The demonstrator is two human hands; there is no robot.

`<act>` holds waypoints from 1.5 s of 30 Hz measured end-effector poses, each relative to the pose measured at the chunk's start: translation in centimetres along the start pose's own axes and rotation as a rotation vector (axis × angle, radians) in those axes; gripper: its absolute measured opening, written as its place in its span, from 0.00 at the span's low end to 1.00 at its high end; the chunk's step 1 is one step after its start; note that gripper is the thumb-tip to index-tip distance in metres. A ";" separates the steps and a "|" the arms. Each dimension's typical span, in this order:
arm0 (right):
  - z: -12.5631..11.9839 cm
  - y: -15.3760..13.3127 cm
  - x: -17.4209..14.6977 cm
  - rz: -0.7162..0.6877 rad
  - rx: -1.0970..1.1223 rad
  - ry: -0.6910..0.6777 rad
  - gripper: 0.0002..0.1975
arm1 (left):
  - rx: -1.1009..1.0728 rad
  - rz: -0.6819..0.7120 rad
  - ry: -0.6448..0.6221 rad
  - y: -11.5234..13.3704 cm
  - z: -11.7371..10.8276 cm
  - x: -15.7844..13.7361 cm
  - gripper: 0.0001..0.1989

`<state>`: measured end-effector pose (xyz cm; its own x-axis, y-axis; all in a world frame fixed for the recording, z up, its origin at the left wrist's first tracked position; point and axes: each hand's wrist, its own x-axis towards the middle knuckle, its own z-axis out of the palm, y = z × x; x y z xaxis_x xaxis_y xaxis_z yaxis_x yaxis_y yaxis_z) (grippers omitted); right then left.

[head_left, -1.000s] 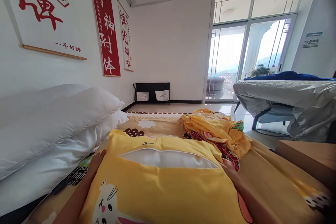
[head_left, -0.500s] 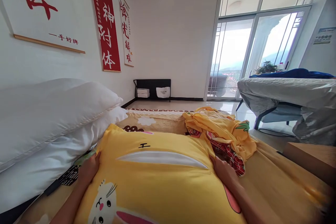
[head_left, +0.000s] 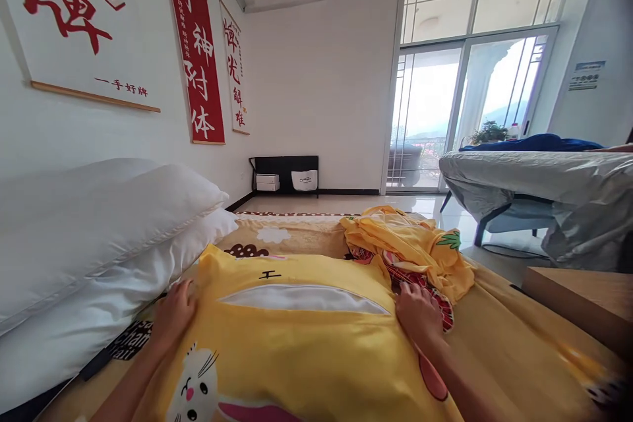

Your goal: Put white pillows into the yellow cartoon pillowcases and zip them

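Observation:
A yellow pillow (head_left: 306, 356) with a white rabbit print lies flat on the bed in front of me. Across its upper part a slit in the cover gapes, and white filling (head_left: 301, 298) shows through. My left hand (head_left: 174, 310) rests against the pillow's left side, fingers loosely bent and not pinching the cloth. On the opposite side, my right hand (head_left: 419, 308) touches the edge near the slit's right end with its fingers slightly apart. Just beyond that hand lies a crumpled heap of yellow cloth (head_left: 395, 231) with red plaid parts.
White pillows (head_left: 113, 211) are stacked at the left by the wall. A tan patterned sheet (head_left: 499, 356) covers the bed. At the right stand a wooden-topped piece (head_left: 583, 293) and a table under a plastic cover (head_left: 519, 168). A black low rack (head_left: 287, 168) is against the far wall.
Both hands have let go of the pillow's side edges and loosened their fingers. The pillow's sides have slackened. The view has tilted slightly upward and shifted right.

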<state>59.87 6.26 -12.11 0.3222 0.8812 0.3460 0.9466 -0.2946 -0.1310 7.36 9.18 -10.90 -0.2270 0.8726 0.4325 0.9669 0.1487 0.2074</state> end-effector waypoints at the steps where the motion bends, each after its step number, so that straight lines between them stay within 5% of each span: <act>1: -1.3 -1.5 0.0 -0.093 0.031 0.046 0.20 | -0.067 0.094 0.021 2.1 -1.0 -0.1 0.25; 5: -4.0 -7.8 -0.6 -0.507 0.268 -0.035 0.29 | -0.233 0.516 -0.109 11.5 -3.4 -0.9 0.33; 9: -2.2 -9.7 -1.4 -0.432 0.281 -0.261 0.37 | -0.166 0.470 -0.346 16.0 -1.6 -1.6 0.36; 21: 2.0 -2.8 -1.6 -0.203 0.107 -0.285 0.32 | -0.248 0.382 -0.441 11.8 2.6 -1.5 0.29; 26: 3.9 -1.5 -2.3 -0.175 0.186 -0.154 0.33 | -0.417 0.388 -0.293 10.7 3.2 -2.2 0.28; 30: 3.5 0.0 -3.1 -0.284 0.324 0.139 0.26 | -0.608 0.450 -0.194 9.2 0.8 -3.5 0.23; 34: 0.3 1.2 -5.1 -0.583 0.433 0.307 0.17 | -0.680 0.579 -0.048 6.4 -2.2 -5.3 0.17; 38: -3.1 0.6 -6.6 -0.728 0.419 0.108 0.21 | -0.600 0.641 -0.138 5.3 -3.9 -5.9 0.14; 45: -4.1 -1.8 -5.5 -0.590 0.466 -0.265 0.23 | -0.504 0.741 -0.318 8.9 -5.9 -5.8 0.12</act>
<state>56.43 0.43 -9.92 -0.2995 0.9196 0.2543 0.8383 0.3809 -0.3901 16.55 2.71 -6.39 0.5384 0.7609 0.3622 0.6709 -0.6471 0.3622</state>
